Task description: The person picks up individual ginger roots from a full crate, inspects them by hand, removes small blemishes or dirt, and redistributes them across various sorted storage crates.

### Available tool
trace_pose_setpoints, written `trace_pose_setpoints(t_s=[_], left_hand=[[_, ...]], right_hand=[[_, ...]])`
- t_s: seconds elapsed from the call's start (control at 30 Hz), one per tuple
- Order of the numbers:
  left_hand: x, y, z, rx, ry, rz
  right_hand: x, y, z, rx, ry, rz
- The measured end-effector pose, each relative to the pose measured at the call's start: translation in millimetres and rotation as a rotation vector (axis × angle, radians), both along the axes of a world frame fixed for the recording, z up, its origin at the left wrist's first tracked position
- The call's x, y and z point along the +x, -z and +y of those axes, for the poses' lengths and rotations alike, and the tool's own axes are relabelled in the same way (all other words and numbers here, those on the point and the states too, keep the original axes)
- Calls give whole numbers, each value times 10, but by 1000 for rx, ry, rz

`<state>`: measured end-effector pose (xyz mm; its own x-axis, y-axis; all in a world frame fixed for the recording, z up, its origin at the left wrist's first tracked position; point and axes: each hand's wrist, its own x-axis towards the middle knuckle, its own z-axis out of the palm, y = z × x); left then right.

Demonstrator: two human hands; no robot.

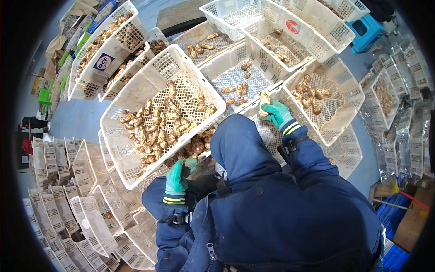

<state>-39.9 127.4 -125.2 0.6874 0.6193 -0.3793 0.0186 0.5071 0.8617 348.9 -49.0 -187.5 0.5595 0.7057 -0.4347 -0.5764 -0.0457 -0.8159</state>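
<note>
My right hand [277, 113], in a green glove, is raised over the white crates and holds a knobbly tan root [263, 100]. My left hand [178, 176], also gloved in green, sits low at the near corner of a large tilted white crate [136, 93] full of similar roots [158, 127]. Its fingers curl toward a crate underneath, and I cannot tell whether they grip anything. My blue hooded jacket [272, 204] fills the lower middle and hides what lies below it.
Several white lattice crates fan out ahead; a middle one [235, 86] and a right one [312, 97] hold a few roots. Empty crates are stacked at lower left [77, 199]. A blue stool [369, 29] stands at upper right, bagged goods [398, 131] on the right.
</note>
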Motion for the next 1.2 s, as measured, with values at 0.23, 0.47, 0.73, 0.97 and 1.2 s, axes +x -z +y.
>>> trace_pose_setpoints(t_s=[0.23,0.47,0.73,0.97,1.2], left_hand=[[-113,77,30,36,39,6],[150,-242,-32,146,137,26],[207,-281,-33,367,220,-184],[62,-299,19,-256,40,-253],[-8,-344,17,-175,-118,-238]], right_hand=[[55,309,246,76,-77,180],[560,69,753,-89,197,46],[-252,-2053,1947,194,-586,-767],[-1123,-1812,3255,-34,-1311,-1359],[-2059,-1253,3707,-226,-1591,-1450]])
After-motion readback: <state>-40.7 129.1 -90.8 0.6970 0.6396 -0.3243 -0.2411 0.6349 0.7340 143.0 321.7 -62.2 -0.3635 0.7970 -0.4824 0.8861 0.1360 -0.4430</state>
